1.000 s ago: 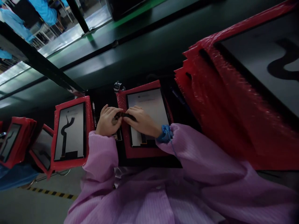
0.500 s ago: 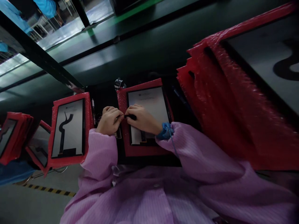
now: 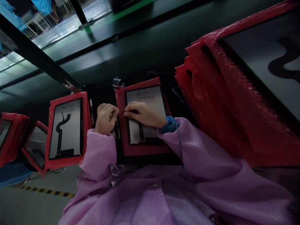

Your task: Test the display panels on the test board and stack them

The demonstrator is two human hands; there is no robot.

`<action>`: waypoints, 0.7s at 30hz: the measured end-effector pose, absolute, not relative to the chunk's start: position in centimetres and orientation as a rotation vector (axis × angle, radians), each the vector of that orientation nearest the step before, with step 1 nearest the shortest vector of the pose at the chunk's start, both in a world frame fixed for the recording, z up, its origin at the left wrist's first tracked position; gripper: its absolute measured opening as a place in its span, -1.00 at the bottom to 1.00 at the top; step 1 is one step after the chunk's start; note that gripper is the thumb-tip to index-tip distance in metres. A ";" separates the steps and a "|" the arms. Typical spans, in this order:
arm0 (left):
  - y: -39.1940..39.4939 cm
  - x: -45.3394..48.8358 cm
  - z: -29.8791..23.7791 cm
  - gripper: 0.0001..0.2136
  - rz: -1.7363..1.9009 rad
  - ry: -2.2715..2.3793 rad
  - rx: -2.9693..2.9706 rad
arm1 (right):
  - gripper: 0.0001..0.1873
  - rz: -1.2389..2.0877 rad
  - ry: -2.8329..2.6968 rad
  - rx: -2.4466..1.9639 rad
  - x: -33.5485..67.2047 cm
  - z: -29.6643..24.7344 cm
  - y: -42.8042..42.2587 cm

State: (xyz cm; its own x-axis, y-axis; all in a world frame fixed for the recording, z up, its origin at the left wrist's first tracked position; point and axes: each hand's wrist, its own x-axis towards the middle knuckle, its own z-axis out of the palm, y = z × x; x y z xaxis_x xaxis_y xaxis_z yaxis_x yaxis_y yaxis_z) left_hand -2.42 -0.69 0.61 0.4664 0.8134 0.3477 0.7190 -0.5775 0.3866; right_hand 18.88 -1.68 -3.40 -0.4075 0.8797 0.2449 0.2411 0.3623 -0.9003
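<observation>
In front of me a display panel [image 3: 153, 97] lies back side up on red bubble wrap [image 3: 147, 151]. Its black ribbon cable [image 3: 141, 132] runs up from the lower edge to beneath my right hand [image 3: 146, 114]. The fingers of that hand are pinched together over the panel's left edge, with a dark piece of the cable showing between them. My left hand [image 3: 106, 118] is curled closed just left of the panel, apart from the right hand. A small thing seems to be between its fingers, too hidden to name.
Another display panel [image 3: 67, 125] on red wrap lies to the left, with more wrapped panels [image 3: 14, 134] beyond. A tall stack of red bubble-wrap sheets [image 3: 217, 103] bearing a panel stands at the right. A shiny metal roll [image 3: 117, 83] and a pen [image 3: 91, 107] lie near the panel.
My hands have drawn apart: the left has moved a little left and turned, its fingers now curled. The right stays over the panel's left edge, slightly higher. The view has shifted slightly.
</observation>
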 end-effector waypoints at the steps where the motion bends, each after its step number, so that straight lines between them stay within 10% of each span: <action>1: -0.6 -2.6 0.7 -0.78 0.941 1.417 2.492 | -0.71 1.073 -1.797 -0.992 19.5 -3.3 -1.3; 6: -3.3 -1.6 1.8 -0.65 1.605 1.724 2.162 | -0.73 0.528 -1.537 -1.457 23.6 -4.2 1.3; 13: -12.9 2.4 -1.6 -0.36 0.690 1.446 2.413 | -0.73 0.311 -1.510 -1.755 25.6 -6.2 4.7; 21: -13.5 2.1 -3.6 -0.16 0.583 1.578 2.262 | -0.74 0.339 -1.430 -1.544 26.1 -4.0 4.9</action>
State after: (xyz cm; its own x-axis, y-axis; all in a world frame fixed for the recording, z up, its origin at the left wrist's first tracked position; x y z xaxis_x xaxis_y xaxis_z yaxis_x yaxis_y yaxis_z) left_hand 2.09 -13.46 -3.58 0.3060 0.9408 0.1457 0.8097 -0.3377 0.4800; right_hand 26.12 4.88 -3.96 0.2721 0.8791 0.3913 0.6096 0.1571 -0.7770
